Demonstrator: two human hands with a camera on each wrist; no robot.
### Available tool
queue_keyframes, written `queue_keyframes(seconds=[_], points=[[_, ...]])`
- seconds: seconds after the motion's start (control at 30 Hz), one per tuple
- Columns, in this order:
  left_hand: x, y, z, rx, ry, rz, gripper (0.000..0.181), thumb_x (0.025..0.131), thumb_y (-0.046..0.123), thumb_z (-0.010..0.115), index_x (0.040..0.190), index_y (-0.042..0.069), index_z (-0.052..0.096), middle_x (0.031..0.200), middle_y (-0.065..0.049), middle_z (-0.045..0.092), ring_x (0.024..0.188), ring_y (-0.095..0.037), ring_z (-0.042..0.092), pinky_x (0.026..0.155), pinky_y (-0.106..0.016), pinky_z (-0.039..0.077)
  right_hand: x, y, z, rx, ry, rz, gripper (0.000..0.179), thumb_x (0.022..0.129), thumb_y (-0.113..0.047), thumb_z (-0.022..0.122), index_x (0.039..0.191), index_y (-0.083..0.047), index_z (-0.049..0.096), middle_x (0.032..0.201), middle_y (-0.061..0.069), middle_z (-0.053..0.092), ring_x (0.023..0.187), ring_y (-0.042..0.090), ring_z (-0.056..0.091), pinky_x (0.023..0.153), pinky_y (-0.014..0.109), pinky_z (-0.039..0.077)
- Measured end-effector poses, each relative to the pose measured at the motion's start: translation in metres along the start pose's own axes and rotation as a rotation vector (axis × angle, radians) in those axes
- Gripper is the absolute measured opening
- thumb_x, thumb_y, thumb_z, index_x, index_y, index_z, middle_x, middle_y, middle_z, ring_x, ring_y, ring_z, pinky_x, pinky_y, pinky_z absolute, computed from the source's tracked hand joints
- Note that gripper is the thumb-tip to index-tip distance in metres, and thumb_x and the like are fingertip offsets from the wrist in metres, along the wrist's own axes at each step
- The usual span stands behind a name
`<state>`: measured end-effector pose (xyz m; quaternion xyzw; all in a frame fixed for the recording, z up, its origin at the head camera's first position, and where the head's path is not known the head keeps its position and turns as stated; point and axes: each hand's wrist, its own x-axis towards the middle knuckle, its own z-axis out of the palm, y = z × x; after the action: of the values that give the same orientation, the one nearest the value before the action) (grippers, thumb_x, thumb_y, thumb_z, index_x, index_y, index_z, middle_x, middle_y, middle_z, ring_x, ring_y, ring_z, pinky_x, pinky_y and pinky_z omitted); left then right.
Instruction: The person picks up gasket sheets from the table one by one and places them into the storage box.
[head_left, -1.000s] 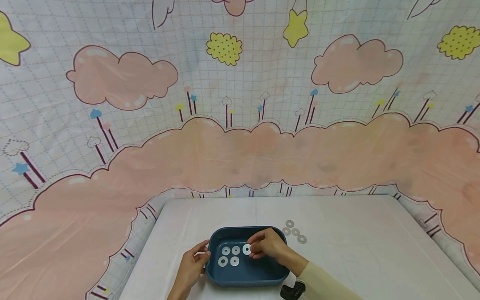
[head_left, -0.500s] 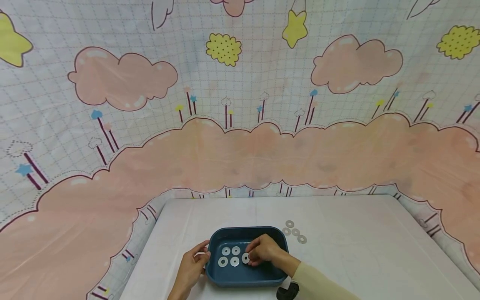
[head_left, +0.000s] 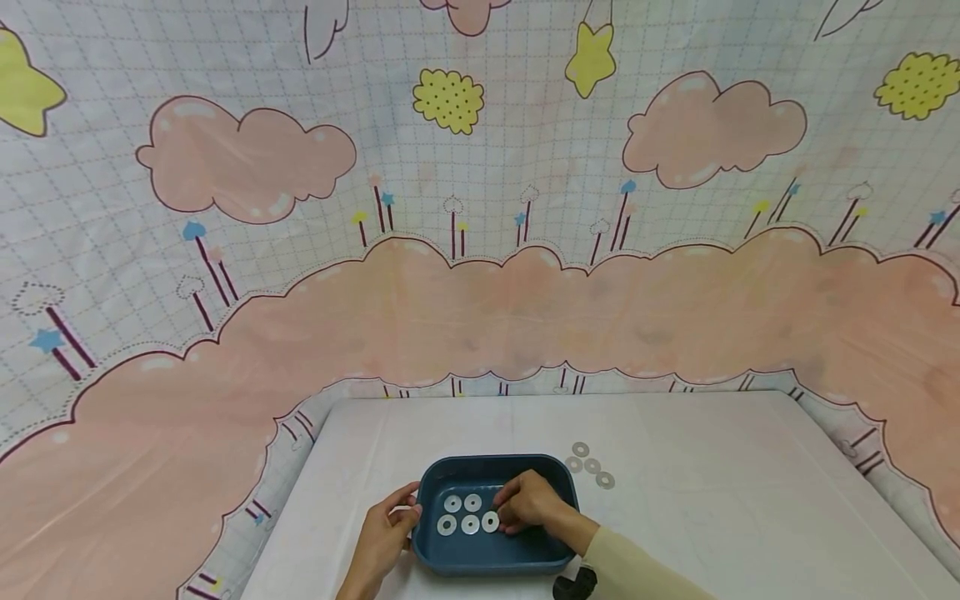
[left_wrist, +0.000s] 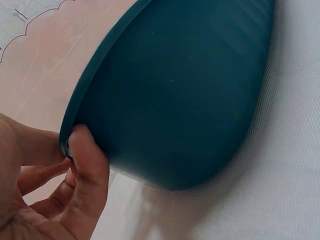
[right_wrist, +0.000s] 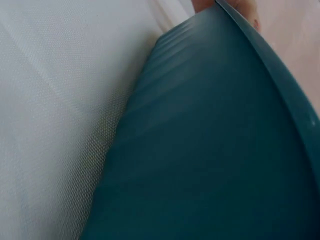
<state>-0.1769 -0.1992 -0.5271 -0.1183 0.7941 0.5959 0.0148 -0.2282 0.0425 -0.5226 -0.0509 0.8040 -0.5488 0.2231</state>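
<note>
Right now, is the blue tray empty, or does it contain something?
Not empty: in the head view, five flat rings show inside the blue tray, to the left of the right hand.

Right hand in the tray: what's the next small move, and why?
Probably lift the right hand away from the washer beside it: that washer already lines up with two other washers in the tray, while four loose washers lie on the table outside.

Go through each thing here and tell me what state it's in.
Blue tray, upright and uncovered
Five tray washers, in rows of two and three
Four other washers, lying on the white table
Left hand, pinching the tray
Right hand, curled at the rightmost tray washer; grip unclear
</note>
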Motion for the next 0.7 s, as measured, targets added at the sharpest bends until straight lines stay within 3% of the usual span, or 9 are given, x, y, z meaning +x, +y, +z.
queue_keyframes(seconds=[0.27, 0.53, 0.7], points=[[-0.001, 0.001, -0.001, 0.000, 0.001, -0.001, 0.044, 0.094, 0.003, 0.059, 0.138, 0.003, 0.054, 0.112, -0.010, 0.052, 0.082, -0.014, 0.058, 0.053, -0.030, 0.051, -0.005, 0.001, -0.008, 0.024, 0.003, -0.044, 0.021, 0.078, 0.005, 0.069, 0.098, 0.004, 0.072, 0.072, 0.010, 0.070, 0.060, 0.015, 0.068, 0.057, 0.030, 0.059], [0.000, 0.000, 0.000, 0.007, 0.003, -0.008, 0.044, 0.094, 0.004, 0.059, 0.137, 0.003, 0.055, 0.110, -0.010, 0.053, 0.081, -0.013, 0.058, 0.053, -0.029, 0.050, -0.021, -0.007, -0.022, 0.173, -0.032, -0.090, 0.028, 0.082, 0.000, 0.071, 0.109, 0.007, 0.067, 0.092, 0.020, 0.073, 0.073, 0.019, 0.072, 0.064, 0.033, 0.060], [-0.001, 0.000, -0.001, 0.005, 0.006, -0.016, 0.044, 0.094, 0.004, 0.060, 0.138, 0.003, 0.054, 0.111, -0.010, 0.053, 0.081, -0.013, 0.058, 0.053, -0.029, 0.050, -0.032, -0.012, -0.031, 0.237, -0.032, -0.118, 0.028, 0.086, -0.004, 0.070, 0.112, 0.006, 0.066, 0.097, 0.020, 0.073, 0.080, 0.020, 0.073, 0.068, 0.033, 0.061]])
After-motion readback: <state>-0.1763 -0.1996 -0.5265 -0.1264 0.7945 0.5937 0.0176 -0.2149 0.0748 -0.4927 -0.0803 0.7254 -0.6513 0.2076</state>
